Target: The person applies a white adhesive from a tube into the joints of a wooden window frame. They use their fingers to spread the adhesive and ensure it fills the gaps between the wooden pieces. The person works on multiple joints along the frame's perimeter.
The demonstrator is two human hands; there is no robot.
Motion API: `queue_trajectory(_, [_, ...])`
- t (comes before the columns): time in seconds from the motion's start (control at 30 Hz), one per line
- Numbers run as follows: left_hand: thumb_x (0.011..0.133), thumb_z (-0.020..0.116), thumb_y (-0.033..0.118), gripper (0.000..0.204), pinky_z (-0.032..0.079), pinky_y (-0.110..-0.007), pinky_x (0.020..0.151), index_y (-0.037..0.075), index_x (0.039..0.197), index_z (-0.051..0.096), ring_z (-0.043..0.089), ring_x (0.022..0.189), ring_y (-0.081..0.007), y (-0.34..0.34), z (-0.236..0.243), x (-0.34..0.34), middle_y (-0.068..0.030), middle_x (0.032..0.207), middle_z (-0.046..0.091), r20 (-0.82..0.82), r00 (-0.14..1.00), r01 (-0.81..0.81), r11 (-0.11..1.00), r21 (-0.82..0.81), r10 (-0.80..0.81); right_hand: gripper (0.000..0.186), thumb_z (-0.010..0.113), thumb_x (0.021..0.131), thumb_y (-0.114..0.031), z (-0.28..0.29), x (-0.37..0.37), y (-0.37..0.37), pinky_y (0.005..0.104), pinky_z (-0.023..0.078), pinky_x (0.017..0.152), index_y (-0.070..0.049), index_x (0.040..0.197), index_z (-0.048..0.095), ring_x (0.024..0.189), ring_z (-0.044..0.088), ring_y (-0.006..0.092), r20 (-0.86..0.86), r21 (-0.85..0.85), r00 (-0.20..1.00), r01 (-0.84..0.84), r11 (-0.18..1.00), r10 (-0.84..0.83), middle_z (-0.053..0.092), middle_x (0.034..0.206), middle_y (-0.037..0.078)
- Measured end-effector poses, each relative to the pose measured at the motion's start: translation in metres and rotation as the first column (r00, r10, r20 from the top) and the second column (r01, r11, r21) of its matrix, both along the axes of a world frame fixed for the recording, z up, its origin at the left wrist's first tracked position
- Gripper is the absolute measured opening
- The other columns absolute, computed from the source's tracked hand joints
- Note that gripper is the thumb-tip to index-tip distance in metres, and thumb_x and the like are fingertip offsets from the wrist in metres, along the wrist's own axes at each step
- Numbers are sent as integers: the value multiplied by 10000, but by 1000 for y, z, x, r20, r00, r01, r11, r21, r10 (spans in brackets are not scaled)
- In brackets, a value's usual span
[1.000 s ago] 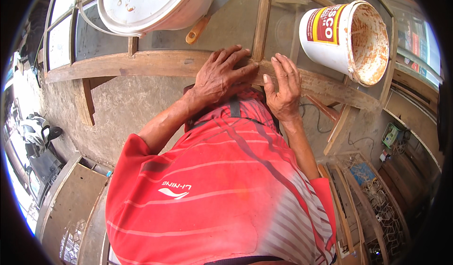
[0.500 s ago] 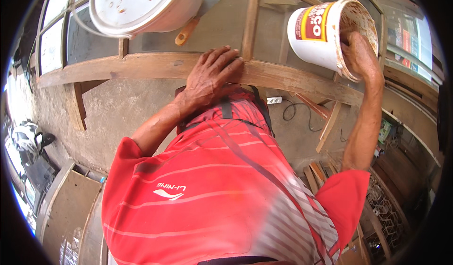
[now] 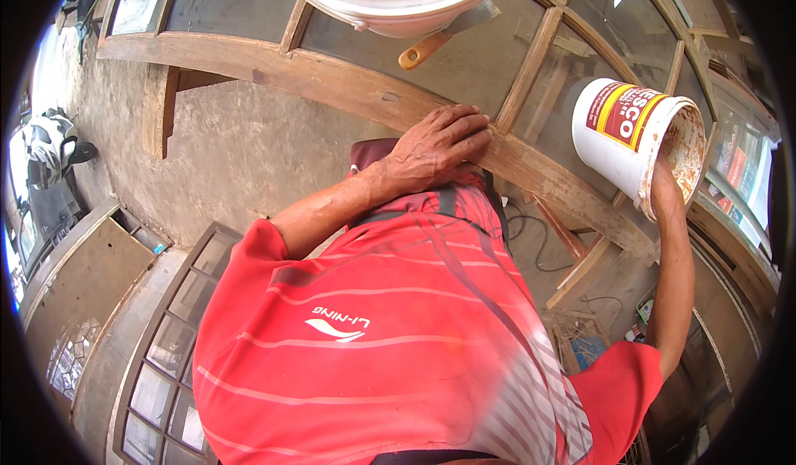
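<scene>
My left hand (image 3: 437,143) lies palm down on the near rail of a wooden window frame (image 3: 348,85) with glass panes, its fingers stretched out and holding nothing. My right hand (image 3: 666,181) reaches into a white plastic bucket (image 3: 604,125) with a red and yellow label. The bucket lies tipped on its side on the frame, mouth to the right, its inside smeared with brownish paste. The bucket's wall hides my right fingers. Beyond my left hand, a scraper (image 3: 424,51) with a wooden handle lies on the glass, its blade partly behind a larger white lidded bucket (image 3: 398,5).
Wooden legs (image 3: 160,113) hold the frame above a concrete floor (image 3: 249,154). A cable (image 3: 543,245) lies on the floor beneath. Another paned frame (image 3: 166,341) stands at lower left, next to a wooden panel (image 3: 70,291). At right are more boards and panels (image 3: 734,258).
My right hand has gone deeper into the tipped bucket, so its fingers no longer show. The whole view has turned, shifting things rightward. My left hand stays on the rail.
</scene>
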State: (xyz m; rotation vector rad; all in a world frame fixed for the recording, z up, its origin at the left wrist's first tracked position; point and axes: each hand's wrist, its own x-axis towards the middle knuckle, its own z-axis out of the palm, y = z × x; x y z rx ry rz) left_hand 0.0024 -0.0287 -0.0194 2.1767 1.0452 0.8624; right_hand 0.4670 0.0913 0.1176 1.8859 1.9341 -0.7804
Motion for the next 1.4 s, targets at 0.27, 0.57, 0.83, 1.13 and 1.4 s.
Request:
queue_trajectory(0.27, [854, 879, 339, 721, 495, -539, 1158, 36, 1454, 616, 534, 1449, -402, 2, -3, 2, -170, 1509, 591, -46, 998, -36, 999, 12, 37, 410, 691, 1011, -150, 32, -31, 25, 499, 529, 1028, 49, 1368, 659, 1228, 684, 442, 425, -43, 850, -324, 945, 311, 717, 1344, 272])
queue_trajectory(0.57, [804, 897, 413, 775, 453, -515, 1102, 110, 1455, 604, 539, 1367, -362, 18, 20, 4, -124, 1415, 598, -171, 984, 34, 992, -125, -56, 115, 761, 992, -26, 115, -154, -51, 352, 573, 800, 2, 1104, 762, 865, 738, 233, -313, 581, 945, 109, 806, 97, 760, 1029, 158])
queue_trajectory(0.83, [810, 895, 322, 733, 445, -526, 1118, 107, 1457, 625, 539, 1347, -397, 40, 23, -12, -138, 1403, 604, -76, 978, 174, 958, -228, -196, 104, 760, 980, -122, -20, -223, -80, 481, 583, 740, -36, 1025, 721, 868, 735, 387, -368, 441, 907, -24, 897, 205, 732, 980, 142])
queue_trajectory(1.13, [814, 858, 190, 666, 446, -529, 1117, 104, 1437, 638, 544, 1326, -407, 36, 20, -11, -135, 1406, 606, -49, 982, 167, 960, -225, -182, 74, 725, 993, -122, -62, -246, -88, 502, 591, 744, -56, 1006, 691, 878, 732, 396, -269, 469, 922, -127, 874, 278, 689, 954, 148])
queue_trajectory(1.4, [816, 831, 167, 656, 444, -530, 1122, 95, 1437, 633, 544, 1329, -406, 38, 22, -13, -138, 1411, 607, -59, 977, 184, 953, -239, -204, 85, 724, 998, -131, -65, -248, -89, 504, 586, 750, -59, 1038, 701, 884, 728, 401, -305, 472, 922, -71, 879, 238, 694, 972, 150])
